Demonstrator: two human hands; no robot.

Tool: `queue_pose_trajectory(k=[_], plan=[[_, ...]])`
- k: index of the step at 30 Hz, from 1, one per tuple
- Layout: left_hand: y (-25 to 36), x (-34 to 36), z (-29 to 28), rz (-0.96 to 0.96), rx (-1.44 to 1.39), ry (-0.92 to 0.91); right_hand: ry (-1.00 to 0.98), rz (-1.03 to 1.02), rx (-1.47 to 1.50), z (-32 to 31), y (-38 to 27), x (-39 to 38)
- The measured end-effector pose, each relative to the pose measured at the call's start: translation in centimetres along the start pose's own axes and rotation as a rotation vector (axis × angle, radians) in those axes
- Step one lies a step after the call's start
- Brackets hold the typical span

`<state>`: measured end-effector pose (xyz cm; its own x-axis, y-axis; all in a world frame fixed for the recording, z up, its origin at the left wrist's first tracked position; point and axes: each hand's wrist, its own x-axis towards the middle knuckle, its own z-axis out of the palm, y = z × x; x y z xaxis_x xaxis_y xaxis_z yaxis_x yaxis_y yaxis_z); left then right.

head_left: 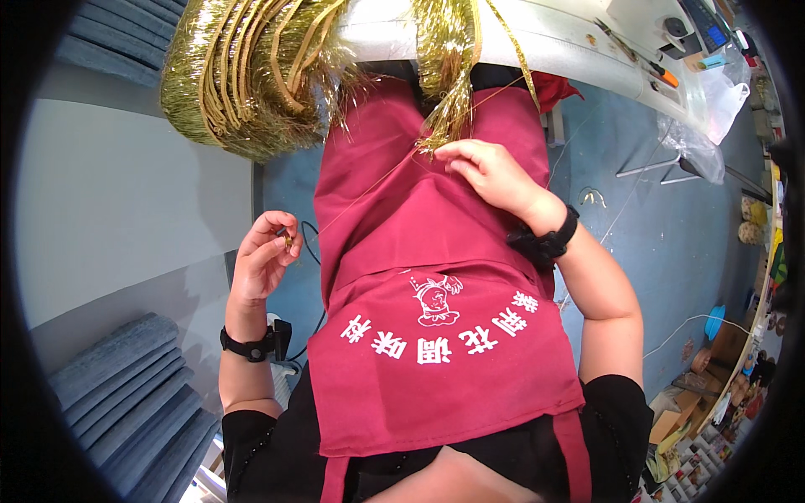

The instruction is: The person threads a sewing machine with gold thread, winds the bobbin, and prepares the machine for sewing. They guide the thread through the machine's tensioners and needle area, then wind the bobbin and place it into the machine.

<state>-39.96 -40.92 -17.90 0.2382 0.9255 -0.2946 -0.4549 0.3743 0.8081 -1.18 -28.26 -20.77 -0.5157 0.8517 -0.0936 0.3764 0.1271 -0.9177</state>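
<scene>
White table (537, 33) overhanging blue floor (604, 285) | gold tinsel garland (444, 59) hanging onto maroon apron (453, 222) | left hand (267, 258) pinching small gold piece (288, 241); right hand (496, 178) curling at garland's end, grip unclear | apparently drawing thread (369, 190), next probably needing steady tension

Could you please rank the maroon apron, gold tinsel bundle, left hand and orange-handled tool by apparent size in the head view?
1. Maroon apron
2. Gold tinsel bundle
3. Left hand
4. Orange-handled tool

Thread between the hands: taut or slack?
Taut, apparently: the thread runs nearly straight from the left hand toward the gold tinsel.
</scene>
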Motion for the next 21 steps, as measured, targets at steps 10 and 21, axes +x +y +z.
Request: queue_pose_trajectory(k=[10,21], plan=[[-0.1,4.3,2.9,-0.080,0.219,-0.059,-0.285,-0.176,-0.016,0.4,-4.2,-1.2],[-5.0,13.0,13.5,-0.295,-0.184,-0.363,0.278,-0.654,-1.073,1.9,-10.1,-3.6]])
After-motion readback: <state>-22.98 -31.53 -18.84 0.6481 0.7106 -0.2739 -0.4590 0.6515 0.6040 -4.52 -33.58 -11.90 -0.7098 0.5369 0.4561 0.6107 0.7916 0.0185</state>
